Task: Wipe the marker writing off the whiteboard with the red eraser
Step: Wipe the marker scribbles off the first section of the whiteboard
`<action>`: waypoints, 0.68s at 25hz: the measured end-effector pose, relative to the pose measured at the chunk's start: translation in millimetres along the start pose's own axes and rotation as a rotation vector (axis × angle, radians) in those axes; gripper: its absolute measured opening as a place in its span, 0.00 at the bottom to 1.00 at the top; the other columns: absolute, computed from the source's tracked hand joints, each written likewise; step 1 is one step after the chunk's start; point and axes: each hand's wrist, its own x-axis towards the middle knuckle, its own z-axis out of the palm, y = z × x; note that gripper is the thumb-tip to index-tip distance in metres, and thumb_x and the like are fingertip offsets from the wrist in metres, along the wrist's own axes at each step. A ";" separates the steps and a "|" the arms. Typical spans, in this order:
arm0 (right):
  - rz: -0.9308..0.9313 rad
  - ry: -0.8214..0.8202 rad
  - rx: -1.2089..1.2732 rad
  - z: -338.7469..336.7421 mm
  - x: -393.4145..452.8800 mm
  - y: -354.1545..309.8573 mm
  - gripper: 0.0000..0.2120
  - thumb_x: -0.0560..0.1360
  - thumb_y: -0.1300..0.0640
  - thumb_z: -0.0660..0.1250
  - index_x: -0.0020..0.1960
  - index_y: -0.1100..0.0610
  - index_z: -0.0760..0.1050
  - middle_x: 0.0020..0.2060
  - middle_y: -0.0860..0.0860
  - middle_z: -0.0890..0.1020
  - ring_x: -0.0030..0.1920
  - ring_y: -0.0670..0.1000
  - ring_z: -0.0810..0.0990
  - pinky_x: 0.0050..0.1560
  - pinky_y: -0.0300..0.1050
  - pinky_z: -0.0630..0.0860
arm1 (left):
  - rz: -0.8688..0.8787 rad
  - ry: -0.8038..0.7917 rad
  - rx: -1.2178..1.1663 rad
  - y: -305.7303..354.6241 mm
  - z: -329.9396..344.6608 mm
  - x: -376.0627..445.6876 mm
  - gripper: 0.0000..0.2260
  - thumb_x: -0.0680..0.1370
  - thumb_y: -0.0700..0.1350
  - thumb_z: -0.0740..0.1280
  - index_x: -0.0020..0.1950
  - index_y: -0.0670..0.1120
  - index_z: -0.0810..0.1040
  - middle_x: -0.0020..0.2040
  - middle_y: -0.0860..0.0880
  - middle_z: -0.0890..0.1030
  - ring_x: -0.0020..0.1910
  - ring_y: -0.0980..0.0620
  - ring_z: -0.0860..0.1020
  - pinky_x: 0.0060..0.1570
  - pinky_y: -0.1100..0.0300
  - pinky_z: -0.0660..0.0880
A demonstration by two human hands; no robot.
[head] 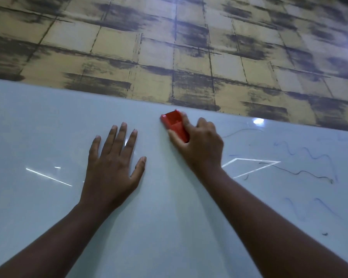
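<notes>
Right hand: right hand [201,145] curls around the red eraser [175,125], thumb on one long side and fingers on the other, likely so it can press while sliding.
Left hand: left hand [113,165] lies flat with fingers spread, just left of the eraser, probably bracing the board.
Eraser: flat on the whiteboard [48,121], close to its top edge.
Writing: blue and black marker squiggles [305,173] remain well right of the eraser; the board left of it looks clean.
Wall: patterned wall [169,47] above the eraser.
</notes>
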 end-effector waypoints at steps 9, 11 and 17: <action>0.466 0.070 -0.033 -18.2 8.8 119.8 0.29 0.77 0.32 0.64 0.70 0.49 0.79 0.44 0.55 0.77 0.50 0.61 0.79 0.45 0.50 0.72 | -0.023 -0.008 0.006 2.1 0.0 -1.6 0.33 0.84 0.61 0.50 0.87 0.47 0.59 0.87 0.45 0.55 0.86 0.45 0.54 0.83 0.38 0.51; 0.497 0.091 0.004 -15.1 6.6 113.3 0.30 0.78 0.33 0.64 0.72 0.49 0.77 0.46 0.56 0.80 0.51 0.61 0.79 0.49 0.51 0.75 | -0.027 -0.003 0.007 3.5 0.3 -1.2 0.33 0.84 0.61 0.50 0.86 0.47 0.59 0.87 0.45 0.55 0.86 0.45 0.54 0.83 0.38 0.51; 0.450 0.061 0.046 -8.1 0.0 61.6 0.31 0.78 0.35 0.65 0.76 0.49 0.74 0.47 0.57 0.78 0.53 0.61 0.78 0.46 0.49 0.71 | -0.034 -0.014 -0.002 3.1 0.2 -1.3 0.33 0.84 0.62 0.49 0.87 0.48 0.58 0.87 0.45 0.55 0.86 0.45 0.54 0.83 0.37 0.52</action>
